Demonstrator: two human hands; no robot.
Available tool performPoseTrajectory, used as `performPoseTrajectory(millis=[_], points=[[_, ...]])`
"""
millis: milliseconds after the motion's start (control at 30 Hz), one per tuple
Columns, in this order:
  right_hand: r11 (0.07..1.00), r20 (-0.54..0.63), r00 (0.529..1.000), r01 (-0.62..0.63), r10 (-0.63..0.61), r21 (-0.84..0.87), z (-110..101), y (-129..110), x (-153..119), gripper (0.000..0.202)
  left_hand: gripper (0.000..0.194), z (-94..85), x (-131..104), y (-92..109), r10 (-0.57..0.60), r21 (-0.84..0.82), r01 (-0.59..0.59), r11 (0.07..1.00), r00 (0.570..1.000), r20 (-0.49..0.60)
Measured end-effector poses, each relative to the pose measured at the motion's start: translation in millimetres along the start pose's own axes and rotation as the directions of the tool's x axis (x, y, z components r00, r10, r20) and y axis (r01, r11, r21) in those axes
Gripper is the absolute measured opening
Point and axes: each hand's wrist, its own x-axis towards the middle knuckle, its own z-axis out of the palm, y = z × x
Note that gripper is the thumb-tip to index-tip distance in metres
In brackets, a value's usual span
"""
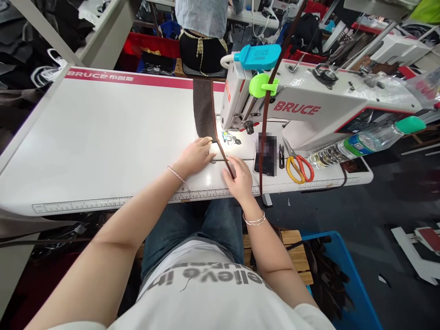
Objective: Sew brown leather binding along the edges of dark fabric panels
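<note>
A long dark brown panel [204, 107] lies on the white sewing table, left of the needle area, with a narrow reddish-brown strip [222, 153] along its right edge. My left hand [195, 158] rests at the panel's near end, its fingers spread and touching the edge. The strip runs past the panel toward me, and its loose end is between the thumb and fingers of my right hand [239, 179]. The sewing machine [237, 98] stands just beyond, its lamp lighting the plate under the needle. The fingertips' exact contact with the panel is partly hidden.
Right of my hands lie a phone [266, 156], small black snips [282, 156], scissors [298, 167] and a water bottle [357, 145]. Another brown strip [265, 119] hangs down before the machine. A blue bin [357, 284] stands at lower right; a person [201, 27] sits beyond the table.
</note>
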Motion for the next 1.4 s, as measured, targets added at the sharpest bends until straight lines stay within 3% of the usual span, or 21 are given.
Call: performPoseTrajectory(millis=[167, 267, 400, 567, 1000, 1400], points=[[0.999, -0.016, 0.999, -0.041, 0.041, 0.019, -0.7, 2.1, 7.9, 0.034, 0.040, 0.0, -2.1, 2.0, -0.001, -0.008, 0.001, 1.000, 1.000, -0.007], [0.993, 0.085, 0.990, -0.112, 0.116, -0.048, -2.1, 0.9, 30.9, 0.035, 0.042, 0.4, -0.9, 2.8, -0.008, -0.007, 0.008, 1.000, 1.000, -0.001], [0.955, 0.266, 0.942, -0.134, 0.206, -0.264, 4.5, -5.2, 75.2, 0.040, 0.042, 0.3, -0.7, 3.0, -0.016, -0.026, 0.016, 1.000, 1.000, -0.009], [0.902, 0.337, 0.909, -0.087, 0.245, -0.422, 22.5, -7.9, 108.8, 0.039, 0.042, -0.6, -0.7, 1.0, -0.011, -0.056, 0.010, 0.998, 1.000, -0.011], [0.880, 0.408, 0.876, -0.039, 0.258, -0.473, 21.1, -6.8, 101.5, 0.032, 0.043, 1.6, -2.3, -1.9, -0.002, -0.058, 0.002, 0.998, 1.000, -0.014], [0.884, 0.434, 0.867, -0.014, 0.243, -0.467, 19.2, -6.9, 100.0, 0.032, 0.041, -8.2, -14.9, 3.0, -0.074, -0.018, 0.075, 0.997, 0.996, 0.040]])
